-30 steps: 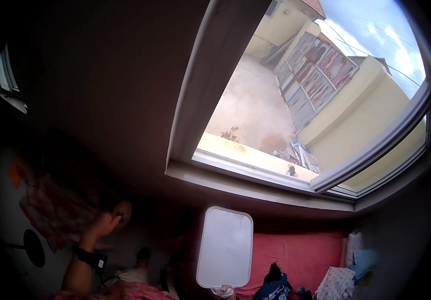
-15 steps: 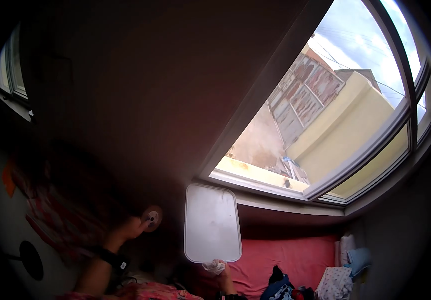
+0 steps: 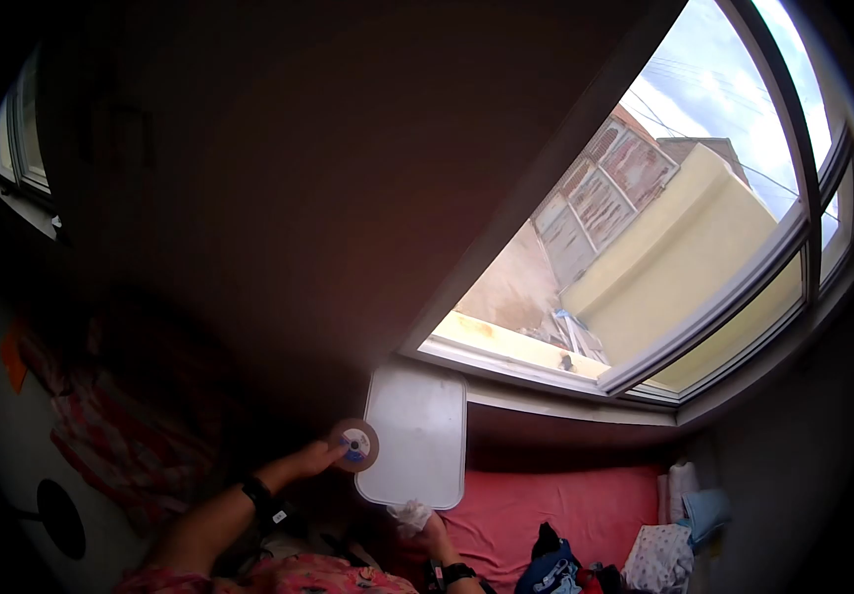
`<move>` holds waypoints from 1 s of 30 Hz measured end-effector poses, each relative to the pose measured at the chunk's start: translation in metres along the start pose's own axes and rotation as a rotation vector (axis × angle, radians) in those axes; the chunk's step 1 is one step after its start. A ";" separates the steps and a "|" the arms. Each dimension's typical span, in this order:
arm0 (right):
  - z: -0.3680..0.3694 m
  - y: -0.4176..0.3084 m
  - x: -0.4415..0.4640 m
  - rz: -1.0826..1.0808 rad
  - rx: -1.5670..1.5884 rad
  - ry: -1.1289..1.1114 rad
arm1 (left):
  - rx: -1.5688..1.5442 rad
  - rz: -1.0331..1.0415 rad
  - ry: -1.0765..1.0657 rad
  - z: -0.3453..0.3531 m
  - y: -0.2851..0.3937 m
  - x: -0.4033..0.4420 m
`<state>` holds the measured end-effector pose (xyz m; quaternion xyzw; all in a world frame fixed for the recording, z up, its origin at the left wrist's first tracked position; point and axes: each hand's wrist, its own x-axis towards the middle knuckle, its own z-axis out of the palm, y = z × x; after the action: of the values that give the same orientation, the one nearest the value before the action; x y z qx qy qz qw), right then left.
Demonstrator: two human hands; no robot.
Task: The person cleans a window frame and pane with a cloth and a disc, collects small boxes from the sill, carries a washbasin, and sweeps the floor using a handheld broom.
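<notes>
A disc point(image 3: 358, 437) in hand, not yet set down

The left hand point(image 3: 319, 459) has its grip clamped on the disc, which overlaps the tray's 9 o'clock edge point(image 3: 417, 426); whether they touch, I cannot tell. The right hand point(image 3: 436, 538) clasps a cloth point(image 3: 409, 518) at the tray's 6 o'clock.

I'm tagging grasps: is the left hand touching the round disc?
Touching: the head view shows the left hand gripping the disc at one side.
</notes>
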<state>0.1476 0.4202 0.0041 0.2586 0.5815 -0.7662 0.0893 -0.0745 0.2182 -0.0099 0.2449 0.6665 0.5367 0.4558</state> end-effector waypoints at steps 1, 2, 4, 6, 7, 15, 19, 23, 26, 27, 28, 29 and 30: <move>-0.005 -0.003 0.002 0.192 0.399 -0.108 | 0.001 0.004 -0.004 0.007 -0.010 0.010; -0.009 -0.006 0.005 0.383 0.797 -0.220 | -0.101 -0.015 -0.043 0.014 -0.017 0.018; -0.003 -0.004 -0.003 0.152 0.418 -0.191 | -0.291 -0.108 -0.090 0.027 -0.002 0.017; -0.016 0.003 0.007 0.296 0.568 -0.267 | -0.137 -0.027 -0.084 0.037 -0.012 0.025; -0.025 0.010 0.011 0.418 0.688 -0.342 | -0.051 0.007 -0.102 0.039 -0.014 0.030; -0.105 -0.100 0.023 0.184 -0.303 -0.122 | -0.220 -0.201 0.072 0.041 -0.036 0.043; -0.088 -0.095 0.090 0.084 -0.359 -0.211 | -0.190 -0.180 0.174 0.048 -0.012 0.027; -0.048 -0.083 0.110 0.157 -0.284 -0.372 | -0.170 -0.184 0.276 0.054 -0.024 0.028; -0.033 -0.107 0.108 0.170 -0.602 -0.445 | -0.112 -0.218 0.329 0.052 -0.037 0.032; -0.028 -0.106 0.110 0.142 -0.568 -0.404 | -0.098 -0.244 0.357 0.051 -0.035 0.032; -0.035 -0.093 0.127 -0.007 -0.637 -0.505 | -0.100 -0.245 0.368 0.051 -0.034 0.031; -0.033 -0.097 0.133 -0.158 -0.703 -0.600 | -0.117 -0.223 0.378 0.050 -0.029 0.030; -0.029 -0.099 0.133 -0.063 -0.748 -0.515 | -0.128 -0.205 0.383 0.049 -0.026 0.028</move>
<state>-0.0006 0.4997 0.0155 -0.0083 0.7846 -0.5453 0.2950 -0.0409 0.2575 -0.0442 0.0402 0.7271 0.5654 0.3874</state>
